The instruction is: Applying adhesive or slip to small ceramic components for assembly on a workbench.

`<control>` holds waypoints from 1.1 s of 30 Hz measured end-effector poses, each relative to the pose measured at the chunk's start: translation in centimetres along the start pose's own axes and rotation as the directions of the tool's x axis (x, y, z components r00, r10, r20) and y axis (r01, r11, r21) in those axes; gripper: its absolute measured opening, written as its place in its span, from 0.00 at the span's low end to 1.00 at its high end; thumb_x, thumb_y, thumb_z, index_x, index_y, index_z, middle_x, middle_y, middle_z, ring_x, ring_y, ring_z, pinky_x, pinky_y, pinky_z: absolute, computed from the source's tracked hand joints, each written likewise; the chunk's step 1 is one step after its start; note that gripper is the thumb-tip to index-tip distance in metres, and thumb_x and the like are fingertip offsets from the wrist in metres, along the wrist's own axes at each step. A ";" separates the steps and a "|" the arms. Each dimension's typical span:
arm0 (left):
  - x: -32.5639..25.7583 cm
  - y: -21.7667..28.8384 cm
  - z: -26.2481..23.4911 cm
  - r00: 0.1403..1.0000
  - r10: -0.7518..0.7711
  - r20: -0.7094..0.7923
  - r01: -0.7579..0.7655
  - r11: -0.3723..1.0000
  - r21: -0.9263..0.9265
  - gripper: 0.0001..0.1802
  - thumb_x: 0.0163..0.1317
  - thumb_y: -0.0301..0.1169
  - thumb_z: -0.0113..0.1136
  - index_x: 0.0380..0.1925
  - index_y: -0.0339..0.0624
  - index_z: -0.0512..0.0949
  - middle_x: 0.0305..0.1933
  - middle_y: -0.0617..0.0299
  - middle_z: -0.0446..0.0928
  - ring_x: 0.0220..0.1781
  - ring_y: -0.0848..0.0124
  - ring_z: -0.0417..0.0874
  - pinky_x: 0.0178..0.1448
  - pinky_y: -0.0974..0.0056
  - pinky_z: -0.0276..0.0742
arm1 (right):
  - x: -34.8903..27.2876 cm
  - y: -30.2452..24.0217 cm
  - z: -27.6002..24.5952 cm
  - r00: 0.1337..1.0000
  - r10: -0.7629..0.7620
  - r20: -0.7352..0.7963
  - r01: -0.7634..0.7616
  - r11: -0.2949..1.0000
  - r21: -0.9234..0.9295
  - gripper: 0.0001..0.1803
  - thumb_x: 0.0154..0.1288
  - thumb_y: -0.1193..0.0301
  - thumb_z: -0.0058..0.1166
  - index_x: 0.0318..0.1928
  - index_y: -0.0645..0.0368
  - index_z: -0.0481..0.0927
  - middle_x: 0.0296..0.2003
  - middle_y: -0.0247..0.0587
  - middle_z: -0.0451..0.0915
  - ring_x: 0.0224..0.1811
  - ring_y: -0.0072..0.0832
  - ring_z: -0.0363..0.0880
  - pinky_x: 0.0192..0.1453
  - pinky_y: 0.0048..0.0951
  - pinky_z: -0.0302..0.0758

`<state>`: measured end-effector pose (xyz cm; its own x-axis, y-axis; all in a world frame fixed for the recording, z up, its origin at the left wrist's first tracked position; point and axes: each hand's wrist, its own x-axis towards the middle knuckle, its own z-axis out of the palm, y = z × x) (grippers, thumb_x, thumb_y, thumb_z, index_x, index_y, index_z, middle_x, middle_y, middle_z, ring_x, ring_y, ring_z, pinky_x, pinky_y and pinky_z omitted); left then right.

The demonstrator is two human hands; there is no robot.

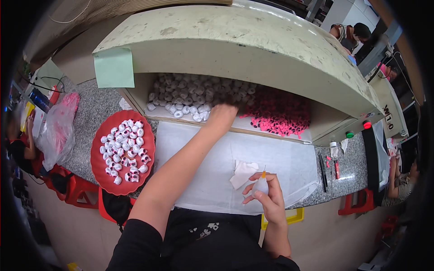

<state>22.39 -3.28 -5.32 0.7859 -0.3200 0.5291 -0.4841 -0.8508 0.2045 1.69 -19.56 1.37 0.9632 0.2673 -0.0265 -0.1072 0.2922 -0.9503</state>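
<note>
My left hand [222,116] reaches into the long pale cabinet [235,54], at the right edge of a heap of small white pieces [185,92]. Its fingers are lost in shadow, so their grip is hidden. Right beside it lies a pile of small pink pieces with dark spots [280,115]. Over the white sheet [203,180], my right hand [270,198] is closed around a small white squeeze bottle [261,185] with an orange needle tip pointing up. A crumpled white tissue [244,173] rests just left of that bottle.
At the left, a red scalloped tray [101,167] holds many white pieces with dark pink marks. Black tweezers [323,171] and a red pen-like tool [337,170] lie at the right. A plastic bag [58,131] stands far left. Other people sit at nearby benches.
</note>
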 end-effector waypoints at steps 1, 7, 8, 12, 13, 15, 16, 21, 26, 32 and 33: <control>0.0 0.3 -0.3 0.997 -0.029 0.066 0.032 0.998 -0.054 0.07 0.43 0.22 0.49 0.25 0.37 0.75 0.28 0.48 0.73 0.30 0.56 0.77 0.30 0.58 0.75 | 0.0 0.2 0.0 1.000 0.008 -0.017 -0.008 0.999 0.032 0.16 0.50 0.78 0.43 0.41 0.63 0.59 0.41 0.48 0.62 0.34 0.35 0.71 0.29 0.32 0.75; -0.3 0.3 -1.3 0.997 -0.050 0.064 0.060 0.984 -0.167 0.13 0.45 0.21 0.46 0.34 0.39 0.72 0.31 0.48 0.73 0.33 0.55 0.76 0.35 0.56 0.73 | 0.5 0.2 1.3 1.000 0.000 -0.001 0.000 0.997 0.077 0.17 0.50 0.77 0.44 0.42 0.62 0.60 0.41 0.48 0.63 0.36 0.35 0.71 0.29 0.34 0.76; -0.3 0.0 -1.2 0.995 -0.046 0.085 0.062 0.977 -0.202 0.14 0.45 0.21 0.46 0.35 0.39 0.72 0.32 0.48 0.73 0.33 0.54 0.76 0.35 0.56 0.73 | 0.4 0.1 1.4 1.000 -0.007 -0.022 0.009 0.997 0.073 0.17 0.50 0.77 0.44 0.42 0.62 0.60 0.41 0.48 0.63 0.36 0.35 0.71 0.29 0.34 0.76; -1.9 1.3 -4.3 0.963 -0.194 0.184 0.253 0.886 -0.388 0.15 0.44 0.20 0.50 0.37 0.40 0.71 0.32 0.52 0.73 0.35 0.60 0.75 0.38 0.61 0.71 | 0.3 0.2 1.4 0.995 -0.040 -0.086 0.048 0.995 0.086 0.19 0.50 0.75 0.45 0.44 0.64 0.61 0.42 0.48 0.63 0.36 0.35 0.71 0.29 0.35 0.76; -2.2 2.2 -6.2 0.961 -0.197 0.193 0.260 0.883 -0.391 0.15 0.44 0.20 0.50 0.37 0.40 0.71 0.32 0.52 0.73 0.35 0.60 0.75 0.38 0.61 0.71 | 0.3 0.1 1.4 0.992 -0.060 -0.108 0.069 0.994 0.086 0.20 0.50 0.75 0.45 0.45 0.66 0.62 0.42 0.48 0.63 0.36 0.35 0.71 0.29 0.34 0.76; -3.8 3.7 -9.7 0.897 -0.222 0.382 0.440 0.531 -0.724 0.14 0.48 0.22 0.52 0.38 0.40 0.71 0.35 0.56 0.74 0.36 0.70 0.75 0.39 0.67 0.71 | 0.3 -0.5 1.8 0.984 -0.087 -0.159 0.092 0.995 0.027 0.21 0.49 0.75 0.46 0.46 0.67 0.62 0.42 0.48 0.63 0.36 0.34 0.71 0.27 0.32 0.75; -5.5 3.8 -10.2 0.899 -0.206 0.386 0.435 0.331 -0.837 0.14 0.50 0.22 0.51 0.39 0.39 0.71 0.37 0.57 0.73 0.38 0.72 0.74 0.41 0.69 0.71 | 0.4 -0.5 2.0 0.972 -0.128 -0.198 0.123 0.992 -0.037 0.22 0.49 0.74 0.48 0.47 0.68 0.62 0.42 0.47 0.63 0.36 0.33 0.70 0.26 0.30 0.75; -11.0 6.2 -13.8 0.811 -0.266 0.520 0.423 -0.346 -0.837 0.13 0.53 0.23 0.51 0.42 0.38 0.70 0.43 0.52 0.71 0.42 0.70 0.74 0.46 0.68 0.71 | 0.3 -0.8 1.9 0.919 -0.250 -0.304 0.253 0.967 -0.028 0.20 0.48 0.72 0.53 0.41 0.65 0.63 0.39 0.44 0.63 0.34 0.25 0.68 0.26 0.22 0.71; -13.9 7.7 -13.3 0.810 -0.398 0.431 0.245 -0.438 -0.865 0.19 0.51 0.26 0.55 0.45 0.38 0.68 0.42 0.52 0.70 0.41 0.65 0.75 0.46 0.63 0.70 | 0.9 -0.9 3.6 0.791 -0.499 -0.353 0.467 0.866 -0.179 0.22 0.45 0.65 0.59 0.35 0.59 0.61 0.30 0.37 0.61 0.28 0.19 0.60 0.34 0.18 0.64; -15.0 8.2 -13.4 0.836 -0.389 0.387 0.189 -0.459 -0.868 0.21 0.48 0.26 0.58 0.44 0.36 0.67 0.40 0.55 0.70 0.42 0.67 0.74 0.46 0.63 0.72 | 0.2 -0.6 4.8 0.664 -0.744 -0.075 0.643 0.620 -0.450 0.26 0.42 0.55 0.61 0.32 0.57 0.62 0.28 0.37 0.63 0.21 0.19 0.62 0.18 0.15 0.63; -15.0 8.2 -13.5 0.839 -0.381 0.390 0.190 -0.465 -0.864 0.20 0.48 0.25 0.58 0.43 0.35 0.67 0.40 0.55 0.70 0.42 0.68 0.74 0.46 0.63 0.72 | 0.0 -0.7 5.0 0.665 -0.743 -0.076 0.641 0.620 -0.452 0.26 0.42 0.55 0.61 0.32 0.57 0.62 0.28 0.37 0.63 0.21 0.19 0.62 0.18 0.15 0.63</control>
<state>1.45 0.17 -0.42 0.9933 -0.1067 0.0450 0.0422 0.6955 0.7173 0.56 -15.17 3.60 0.7388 -0.1091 0.6650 0.6626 -0.0622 -0.7464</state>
